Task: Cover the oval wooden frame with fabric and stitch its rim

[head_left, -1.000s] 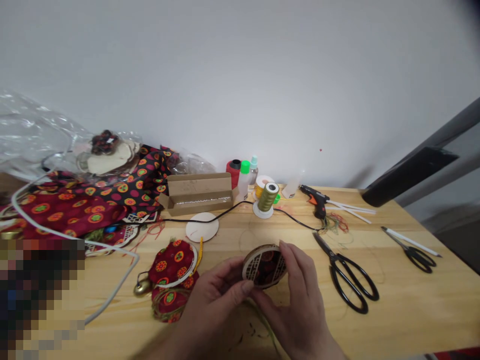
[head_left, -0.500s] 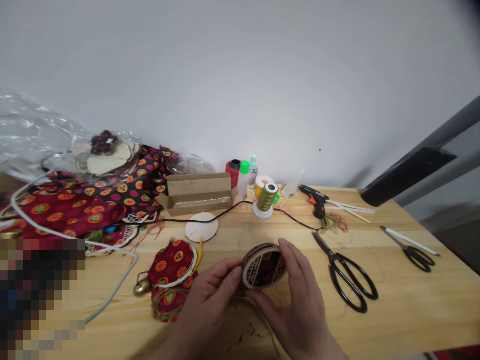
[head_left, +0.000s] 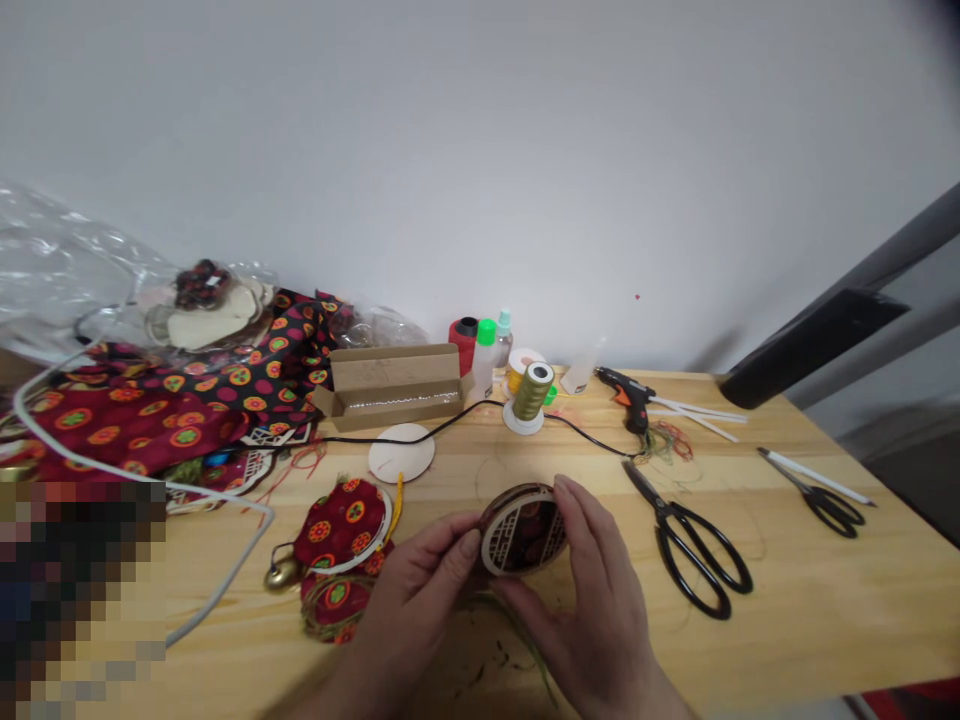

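Watching through the head camera, I take the olive thread spool (head_left: 534, 395) as my landmark and count two hands, both gripping one round lattice-edged piece (head_left: 523, 530) just on the near side of it. My left hand (head_left: 420, 580) pinches the piece's left rim between thumb and fingers; my right hand (head_left: 592, 600) has its fingers against the right rim, thumb below. I count two pairs of scissors right of the spool: large scissors (head_left: 694, 555) nearer it, small scissors (head_left: 829, 508) farther out. Also to its right is one glue gun (head_left: 628, 398), with at least two white sticks beside it. Three bottles stand near the spool, one green-capped, one teal-capped, and one clear bottle (head_left: 583, 370); their contents I can't make out. One open cardboard box (head_left: 394, 368) sits left of the spool, a bright beaded strand inside. Well left of the spool, clear plastic (head_left: 82, 262) lies around pale flat pieces (head_left: 217, 322), too overlapped to count.
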Demonstrator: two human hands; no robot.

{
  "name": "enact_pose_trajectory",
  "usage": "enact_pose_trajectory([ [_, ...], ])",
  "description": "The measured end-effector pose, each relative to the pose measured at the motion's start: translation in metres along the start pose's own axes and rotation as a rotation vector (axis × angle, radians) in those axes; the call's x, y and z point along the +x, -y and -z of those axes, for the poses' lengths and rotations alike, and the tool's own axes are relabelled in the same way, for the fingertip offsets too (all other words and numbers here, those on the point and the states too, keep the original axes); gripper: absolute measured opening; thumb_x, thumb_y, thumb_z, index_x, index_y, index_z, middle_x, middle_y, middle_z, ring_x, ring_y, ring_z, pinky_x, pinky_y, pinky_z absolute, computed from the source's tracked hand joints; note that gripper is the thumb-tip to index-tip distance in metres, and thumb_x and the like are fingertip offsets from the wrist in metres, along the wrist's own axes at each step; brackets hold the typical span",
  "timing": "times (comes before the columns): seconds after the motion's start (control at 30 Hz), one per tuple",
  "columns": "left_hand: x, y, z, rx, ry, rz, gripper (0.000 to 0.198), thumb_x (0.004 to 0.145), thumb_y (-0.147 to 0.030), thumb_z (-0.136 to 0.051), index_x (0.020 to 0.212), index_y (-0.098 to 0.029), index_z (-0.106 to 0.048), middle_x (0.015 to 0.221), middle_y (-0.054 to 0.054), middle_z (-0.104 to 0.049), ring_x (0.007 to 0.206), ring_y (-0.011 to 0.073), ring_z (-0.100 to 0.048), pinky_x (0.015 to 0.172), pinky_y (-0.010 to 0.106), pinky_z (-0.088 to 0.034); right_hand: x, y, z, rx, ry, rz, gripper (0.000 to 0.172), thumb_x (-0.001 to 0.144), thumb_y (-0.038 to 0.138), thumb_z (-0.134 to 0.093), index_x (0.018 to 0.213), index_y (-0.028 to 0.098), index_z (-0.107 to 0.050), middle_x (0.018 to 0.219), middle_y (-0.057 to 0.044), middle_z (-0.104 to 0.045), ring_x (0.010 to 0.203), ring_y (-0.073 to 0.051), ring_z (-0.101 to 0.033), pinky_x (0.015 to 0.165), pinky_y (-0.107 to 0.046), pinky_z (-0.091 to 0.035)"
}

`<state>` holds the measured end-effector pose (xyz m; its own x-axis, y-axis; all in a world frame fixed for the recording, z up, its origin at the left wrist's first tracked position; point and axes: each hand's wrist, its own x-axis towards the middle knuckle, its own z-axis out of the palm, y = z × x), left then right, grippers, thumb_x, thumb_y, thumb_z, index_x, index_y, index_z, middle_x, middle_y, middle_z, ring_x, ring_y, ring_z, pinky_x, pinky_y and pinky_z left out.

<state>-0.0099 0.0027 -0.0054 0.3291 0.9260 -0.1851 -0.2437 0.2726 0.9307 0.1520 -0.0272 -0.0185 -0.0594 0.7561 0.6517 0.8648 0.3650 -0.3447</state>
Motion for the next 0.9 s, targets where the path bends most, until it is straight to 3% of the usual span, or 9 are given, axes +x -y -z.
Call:
enact_pose_trajectory([
  [0.3,-0.001,0.003,0.002,0.002,0.008,-0.008,0.023,0.083,-0.028,-0.056,0.102,-0.026,-0.068,0.1,0.0,-0.072,0.092,0.0152,-0.063,0.083,0.022,-0.048,-0.002,0.001,-0.001,0.032,0.007,-0.02,0.075,0.074,0.032,-0.066,0.136,0.011,-0.029,0.124,-0.019,-0.047,0.114,-0.03,-0.046,0.088,-0.047,-0.049],
  [0.5,-0.001,0.004,0.0,-0.013,0.042,-0.006,0.023,0.072,-0.02,-0.069,0.095,-0.026,-0.07,0.097,0.0,-0.073,0.091,0.0167,-0.065,0.08,0.022,-0.05,-0.003,-0.001,-0.002,0.031,0.023,-0.002,0.074,0.076,0.028,-0.065,0.137,0.011,-0.026,0.125,-0.019,-0.046,0.115,-0.03,-0.045,0.089,-0.046,-0.048],
  [0.67,0.0,0.004,-0.002,0.044,0.013,-0.015,0.022,0.076,-0.022,-0.064,0.098,-0.025,-0.068,0.101,0.001,-0.072,0.09,0.016,-0.065,0.082,0.023,-0.05,-0.005,0.001,-0.001,0.019,-0.004,0.025,0.075,0.075,0.03,-0.066,0.136,0.013,-0.027,0.122,-0.019,-0.049,0.112,-0.031,-0.048,0.085,-0.047,-0.049],
  [0.8,-0.002,0.002,-0.003,0.044,0.009,0.008,0.02,0.078,-0.024,-0.063,0.098,-0.024,-0.068,0.102,0.002,-0.071,0.092,0.0171,-0.065,0.083,0.024,-0.05,-0.002,-0.001,0.007,0.16,0.008,-0.125,0.082,0.07,0.041,-0.069,0.136,0.014,-0.028,0.121,-0.019,-0.049,0.108,-0.032,-0.05,0.084,-0.049,-0.049],
  [0.9,-0.003,0.001,-0.003,0.062,0.008,-0.01,0.021,0.077,-0.025,-0.063,0.098,-0.024,-0.068,0.101,0.002,-0.071,0.094,0.018,-0.064,0.084,0.025,-0.05,0.005,-0.008,0.015,0.373,0.06,-0.262,0.056,0.078,0.033,-0.061,0.128,0.018,-0.041,0.118,-0.014,-0.052,0.104,-0.026,-0.054,0.085,-0.043,-0.05],
])
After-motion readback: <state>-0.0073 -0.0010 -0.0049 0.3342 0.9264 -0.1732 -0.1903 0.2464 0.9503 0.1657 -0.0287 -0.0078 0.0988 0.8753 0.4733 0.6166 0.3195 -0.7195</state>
